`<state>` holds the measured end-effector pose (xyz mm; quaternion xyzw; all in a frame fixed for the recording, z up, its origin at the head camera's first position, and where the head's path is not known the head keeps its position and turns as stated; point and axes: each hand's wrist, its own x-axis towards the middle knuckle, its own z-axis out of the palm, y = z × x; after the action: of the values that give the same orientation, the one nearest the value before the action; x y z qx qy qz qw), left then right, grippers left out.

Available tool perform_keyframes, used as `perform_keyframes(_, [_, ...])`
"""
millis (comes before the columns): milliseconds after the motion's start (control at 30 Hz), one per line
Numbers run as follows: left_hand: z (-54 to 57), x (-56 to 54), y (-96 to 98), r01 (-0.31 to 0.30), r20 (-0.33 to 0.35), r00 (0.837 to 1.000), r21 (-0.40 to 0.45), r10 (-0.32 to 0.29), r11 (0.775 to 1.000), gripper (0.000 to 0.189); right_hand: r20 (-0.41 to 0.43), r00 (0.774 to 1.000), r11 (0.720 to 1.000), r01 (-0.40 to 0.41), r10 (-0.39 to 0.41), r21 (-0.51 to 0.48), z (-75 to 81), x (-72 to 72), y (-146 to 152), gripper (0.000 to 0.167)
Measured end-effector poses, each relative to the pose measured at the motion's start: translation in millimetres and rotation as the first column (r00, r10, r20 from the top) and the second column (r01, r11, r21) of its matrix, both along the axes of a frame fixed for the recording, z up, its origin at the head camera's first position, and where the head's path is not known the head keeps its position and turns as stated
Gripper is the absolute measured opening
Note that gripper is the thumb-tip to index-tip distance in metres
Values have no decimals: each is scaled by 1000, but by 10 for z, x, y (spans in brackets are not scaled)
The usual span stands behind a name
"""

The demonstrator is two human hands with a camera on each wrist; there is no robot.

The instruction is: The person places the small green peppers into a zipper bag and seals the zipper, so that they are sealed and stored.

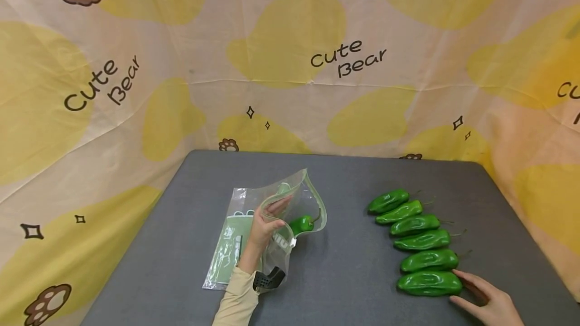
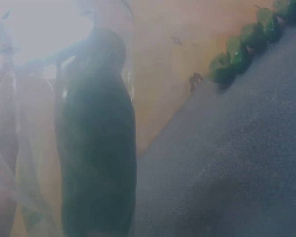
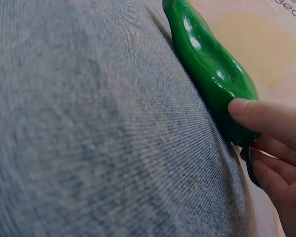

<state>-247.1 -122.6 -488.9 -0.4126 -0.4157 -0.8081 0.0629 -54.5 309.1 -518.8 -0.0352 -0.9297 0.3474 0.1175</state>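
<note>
A clear zip bag with a pale green edge stands with its mouth spread wide. Inside it lies one green pepper, large and hazy through the plastic in the left wrist view. My left hand is at the bag's mouth, fingers extended and thumb apart against the rim. On the right, several green peppers lie in a row, stems to the right. My right hand has thumb and fingers around the stem end of the nearest pepper, which lies on the table.
Under the bag, to the left, lies a flat clear package with a pale green print. The grey table is backed by a hanging cloth with yellow patches and bear drawings. A black wrist camera sits on the left wrist.
</note>
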Motion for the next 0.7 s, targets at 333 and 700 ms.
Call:
perform_keyframes(333, [10,0,4,-1,8,1000,1,1,1000,54,26,1000,996,-9,7,88,39,-55,28,51])
perform_keyframes(700, [20,2,-37,-26,18,999,-8,26,1000,53,43,999,984,-21,14,176,117,-69,53,49])
